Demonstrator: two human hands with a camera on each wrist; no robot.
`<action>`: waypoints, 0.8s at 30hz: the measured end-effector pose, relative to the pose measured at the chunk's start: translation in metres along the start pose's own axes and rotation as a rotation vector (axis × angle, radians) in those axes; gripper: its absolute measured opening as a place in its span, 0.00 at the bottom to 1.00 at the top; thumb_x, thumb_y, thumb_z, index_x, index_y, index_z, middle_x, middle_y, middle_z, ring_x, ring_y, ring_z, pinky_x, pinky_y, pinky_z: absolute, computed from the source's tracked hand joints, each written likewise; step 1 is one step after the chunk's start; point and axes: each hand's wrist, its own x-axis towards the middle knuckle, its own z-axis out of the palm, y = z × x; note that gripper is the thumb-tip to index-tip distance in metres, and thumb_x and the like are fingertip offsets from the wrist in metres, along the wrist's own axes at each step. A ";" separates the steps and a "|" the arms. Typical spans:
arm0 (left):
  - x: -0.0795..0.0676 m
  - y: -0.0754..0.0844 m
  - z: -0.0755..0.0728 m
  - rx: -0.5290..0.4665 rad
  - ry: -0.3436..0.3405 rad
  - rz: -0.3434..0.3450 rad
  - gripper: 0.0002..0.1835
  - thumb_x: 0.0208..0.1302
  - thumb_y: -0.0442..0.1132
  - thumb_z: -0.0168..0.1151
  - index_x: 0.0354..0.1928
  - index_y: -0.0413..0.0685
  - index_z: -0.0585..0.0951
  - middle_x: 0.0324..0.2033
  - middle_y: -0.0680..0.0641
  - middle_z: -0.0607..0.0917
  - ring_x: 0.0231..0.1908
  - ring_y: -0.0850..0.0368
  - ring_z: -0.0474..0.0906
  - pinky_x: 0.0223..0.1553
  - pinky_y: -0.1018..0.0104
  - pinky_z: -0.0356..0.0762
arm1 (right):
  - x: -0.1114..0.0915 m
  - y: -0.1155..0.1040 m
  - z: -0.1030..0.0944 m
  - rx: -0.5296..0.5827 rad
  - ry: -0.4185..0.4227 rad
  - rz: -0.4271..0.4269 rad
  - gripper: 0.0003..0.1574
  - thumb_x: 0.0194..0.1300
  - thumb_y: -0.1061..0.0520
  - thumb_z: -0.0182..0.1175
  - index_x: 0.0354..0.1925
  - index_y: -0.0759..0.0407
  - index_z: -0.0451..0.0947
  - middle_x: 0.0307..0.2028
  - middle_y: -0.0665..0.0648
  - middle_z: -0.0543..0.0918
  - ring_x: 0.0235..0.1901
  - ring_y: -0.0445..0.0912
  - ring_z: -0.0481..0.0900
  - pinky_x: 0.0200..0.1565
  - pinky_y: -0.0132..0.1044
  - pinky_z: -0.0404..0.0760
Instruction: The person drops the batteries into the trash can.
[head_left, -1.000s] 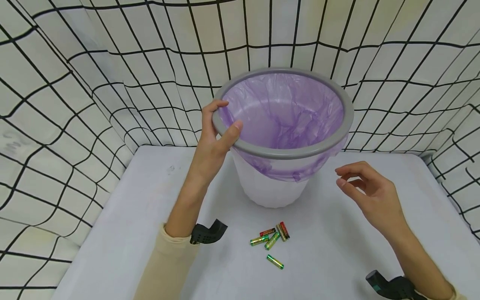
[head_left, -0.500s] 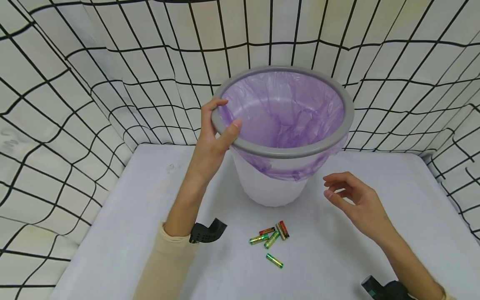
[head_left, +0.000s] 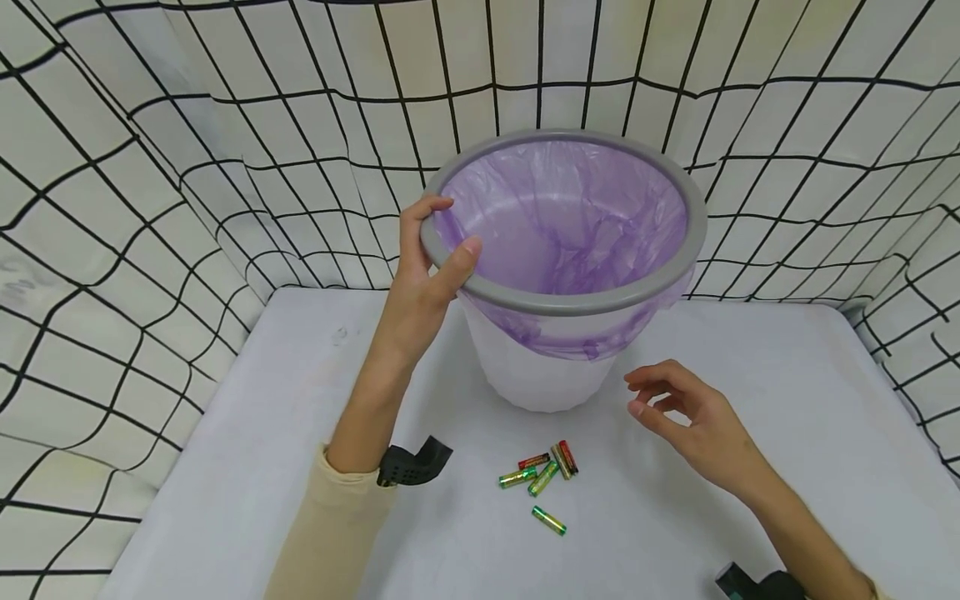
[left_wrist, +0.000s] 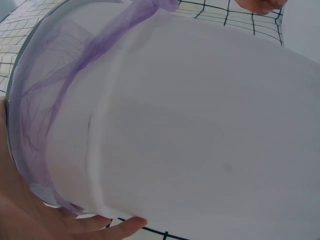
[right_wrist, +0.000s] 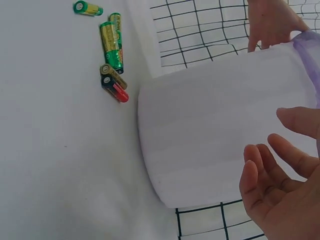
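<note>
A white trash can (head_left: 543, 375) with a grey rim (head_left: 585, 303) stands on the table, lined with a purple plastic bag (head_left: 525, 242). My left hand (head_left: 423, 283) grips the rim at its left side, thumb over the front and index finger hooked inside. To the right of the can my right hand (head_left: 693, 425) hangs in the air, fingers loosely curved with nothing between them. In front of the can lies a small pile of batteries: green ones (head_left: 518, 477) and red ones (head_left: 567, 457). One green battery (head_left: 549, 521) lies apart, closer to me.
The white table (head_left: 300, 400) is bordered at the back and sides by black wire grid (head_left: 345, 133) before white walls. Each wrist wears a black camera mount (head_left: 415, 462).
My right hand has moved left and toward me, closer to the batteries. The left hand keeps its grip on the rim, and the can and batteries stay in place.
</note>
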 end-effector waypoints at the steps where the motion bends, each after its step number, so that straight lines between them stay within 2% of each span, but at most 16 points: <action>1: 0.000 0.000 0.000 -0.001 -0.001 0.002 0.34 0.67 0.56 0.61 0.72 0.69 0.60 0.77 0.51 0.58 0.64 0.49 0.74 0.59 0.47 0.78 | 0.000 0.000 0.001 -0.001 -0.006 0.003 0.20 0.69 0.63 0.67 0.56 0.47 0.79 0.52 0.47 0.83 0.50 0.39 0.80 0.50 0.25 0.80; 10: 0.000 0.000 0.000 0.002 0.004 0.000 0.34 0.67 0.56 0.61 0.71 0.70 0.60 0.77 0.51 0.57 0.63 0.48 0.75 0.58 0.47 0.79 | -0.005 0.006 0.012 -0.032 -0.084 0.024 0.16 0.72 0.59 0.65 0.55 0.45 0.79 0.51 0.47 0.83 0.50 0.39 0.81 0.50 0.28 0.81; 15: 0.000 -0.001 0.000 -0.003 0.002 0.001 0.33 0.67 0.56 0.60 0.71 0.70 0.60 0.76 0.50 0.58 0.62 0.48 0.75 0.57 0.49 0.79 | -0.006 0.008 0.017 -0.050 -0.132 0.017 0.16 0.72 0.58 0.65 0.56 0.44 0.79 0.51 0.53 0.84 0.48 0.38 0.82 0.48 0.31 0.82; 24: 0.001 -0.001 0.001 -0.009 0.003 0.006 0.33 0.67 0.56 0.60 0.70 0.70 0.61 0.76 0.50 0.60 0.63 0.49 0.74 0.58 0.48 0.79 | -0.009 0.016 0.026 -0.021 -0.184 0.020 0.15 0.72 0.58 0.65 0.56 0.51 0.80 0.50 0.56 0.84 0.46 0.37 0.82 0.48 0.32 0.83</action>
